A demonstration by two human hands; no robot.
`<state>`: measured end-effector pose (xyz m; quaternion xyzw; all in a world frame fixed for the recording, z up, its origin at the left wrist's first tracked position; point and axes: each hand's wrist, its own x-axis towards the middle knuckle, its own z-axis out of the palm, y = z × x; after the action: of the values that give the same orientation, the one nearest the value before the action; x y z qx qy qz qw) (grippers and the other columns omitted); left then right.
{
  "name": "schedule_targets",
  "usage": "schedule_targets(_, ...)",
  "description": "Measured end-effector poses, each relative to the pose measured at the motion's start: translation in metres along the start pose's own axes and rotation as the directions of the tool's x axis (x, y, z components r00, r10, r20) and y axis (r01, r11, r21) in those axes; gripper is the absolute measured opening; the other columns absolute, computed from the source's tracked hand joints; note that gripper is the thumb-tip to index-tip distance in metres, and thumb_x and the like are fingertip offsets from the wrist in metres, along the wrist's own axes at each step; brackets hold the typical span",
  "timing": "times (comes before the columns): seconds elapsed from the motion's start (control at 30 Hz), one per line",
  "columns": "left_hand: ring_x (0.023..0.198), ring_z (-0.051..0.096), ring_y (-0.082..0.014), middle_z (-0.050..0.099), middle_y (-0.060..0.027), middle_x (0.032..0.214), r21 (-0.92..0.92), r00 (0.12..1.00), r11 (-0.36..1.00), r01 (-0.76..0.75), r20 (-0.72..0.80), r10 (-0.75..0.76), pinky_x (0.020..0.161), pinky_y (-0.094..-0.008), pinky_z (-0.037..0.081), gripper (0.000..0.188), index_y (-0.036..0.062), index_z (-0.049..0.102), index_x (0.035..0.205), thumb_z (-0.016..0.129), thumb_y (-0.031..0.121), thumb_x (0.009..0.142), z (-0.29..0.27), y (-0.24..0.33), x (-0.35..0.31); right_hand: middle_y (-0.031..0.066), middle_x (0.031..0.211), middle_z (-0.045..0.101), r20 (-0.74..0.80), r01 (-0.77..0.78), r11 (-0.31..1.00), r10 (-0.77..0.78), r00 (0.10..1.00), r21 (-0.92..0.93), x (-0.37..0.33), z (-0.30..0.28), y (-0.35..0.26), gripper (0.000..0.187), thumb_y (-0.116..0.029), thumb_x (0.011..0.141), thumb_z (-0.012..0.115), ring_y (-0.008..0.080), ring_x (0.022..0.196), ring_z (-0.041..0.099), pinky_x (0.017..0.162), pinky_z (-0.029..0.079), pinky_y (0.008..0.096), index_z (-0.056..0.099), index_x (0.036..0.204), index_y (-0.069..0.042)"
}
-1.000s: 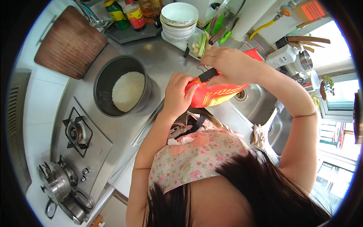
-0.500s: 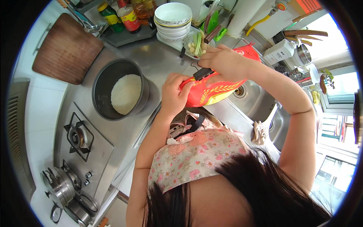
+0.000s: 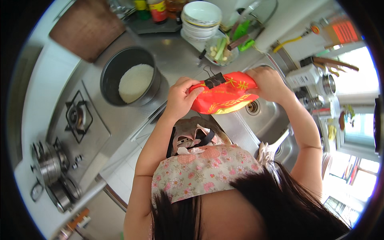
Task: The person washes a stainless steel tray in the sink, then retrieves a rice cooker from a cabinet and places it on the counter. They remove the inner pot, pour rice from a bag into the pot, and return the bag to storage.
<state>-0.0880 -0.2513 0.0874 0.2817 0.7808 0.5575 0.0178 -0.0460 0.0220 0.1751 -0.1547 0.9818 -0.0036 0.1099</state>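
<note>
A red and yellow rice bag (image 3: 224, 94) is held up in front of me, over the counter edge and the sink. My left hand (image 3: 181, 98) pinches its left top corner between thumb and fingers. The right end is gripped by my right hand (image 3: 269, 84), whose fingertips are partly hidden. A black binder clip (image 3: 215, 81) is clamped on the bag's folded top edge, nearer my left hand, its wire handle pointing up. To the left stands a dark inner pot (image 3: 110, 86) on the steel counter, with white rice (image 3: 136, 82) in it.
White bowls (image 3: 202, 14) are stacked behind, beside a glass plate of scallions and garlic (image 3: 219, 50). A wooden cutting board (image 3: 86, 28) leans at back left. The gas burner (image 3: 76, 117) and steel pots (image 3: 47, 164) are left; a double sink (image 3: 266, 120) is right.
My right hand has moved off the binder clip to the bag's right end. The bag's top edge now shows more. My view has shifted, and my left hand keeps its hold.
</note>
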Motion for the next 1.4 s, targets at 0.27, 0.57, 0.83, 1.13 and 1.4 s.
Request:
schedule_targets(0.27,0.069,0.051,-0.0110,0.058,-0.0056,0.081,-0.104,0.999,0.994,0.025,-0.037,-0.029,0.061,-0.0229,0.041,0.010,-0.0012,0.062,0.086,0.066,0.004,0.078,-0.015,0.023,-0.043,0.0111,0.070,0.061,-0.024,0.116,0.992,-0.118,0.993,-0.050,-0.013,-0.012,-0.022,0.018,-0.020,0.072,0.062,0.0302,0.071,0.060,0.063,0.047,0.0413,0.063,0.087,-0.011)
schedule_targets(0.57,0.080,0.054,-0.0138,0.057,-0.0075,0.087,-0.225,0.984,0.973,0.046,-0.155,-0.083,0.070,-0.0240,0.043,0.013,-0.0011,0.062,0.090,0.065,0.004,0.078,-0.080,0.057,-0.147,0.0104,0.065,0.058,-0.099,0.315,0.942,-0.327,0.940,-0.119,-0.037,-0.061,-0.130,0.012,-0.017,0.069,0.063,0.0306,0.063,0.058,0.058,0.046,0.0411,0.061,0.080,-0.011)
schedule_targets(0.83,0.098,0.055,-0.0182,0.061,-0.0075,0.102,-0.019,0.838,0.961,0.274,-0.485,-0.249,0.086,-0.0302,0.042,0.029,0.0034,0.061,0.104,0.068,0.011,0.077,-0.149,0.058,-0.327,0.0120,0.065,0.060,0.043,0.612,0.774,-0.614,0.788,-0.165,-0.006,-0.029,-0.300,0.011,-0.021,0.071,0.061,0.0325,0.067,0.060,0.060,0.047,0.0425,0.060,0.076,-0.011)
schedule_targets(1.13,0.091,0.060,-0.0151,0.064,-0.0060,0.098,-0.420,0.190,0.619,0.664,-0.706,-0.682,0.082,-0.0297,0.045,0.026,0.0047,0.061,0.104,0.063,0.020,0.084,-0.213,0.096,-0.561,0.0121,0.063,0.060,0.199,0.873,0.486,-0.852,0.484,-0.042,0.023,0.006,-0.544,0.013,-0.023,0.072,0.064,0.0341,0.064,0.059,0.058,0.045,0.0429,0.061,0.077,-0.011)
schedule_targets(1.4,0.087,0.061,-0.0134,0.064,-0.0066,0.094,-0.647,-0.189,0.597,0.474,-0.738,-0.648,0.079,-0.0264,0.048,0.022,0.0019,0.061,0.103,0.061,0.016,0.086,-0.308,0.106,-0.676,0.0139,0.066,0.061,0.249,0.929,0.365,-0.908,0.338,0.069,0.092,0.043,-0.783,0.019,-0.026,0.071,0.067,0.0357,0.067,0.059,0.064,0.046,0.0451,0.060,0.076,-0.008)
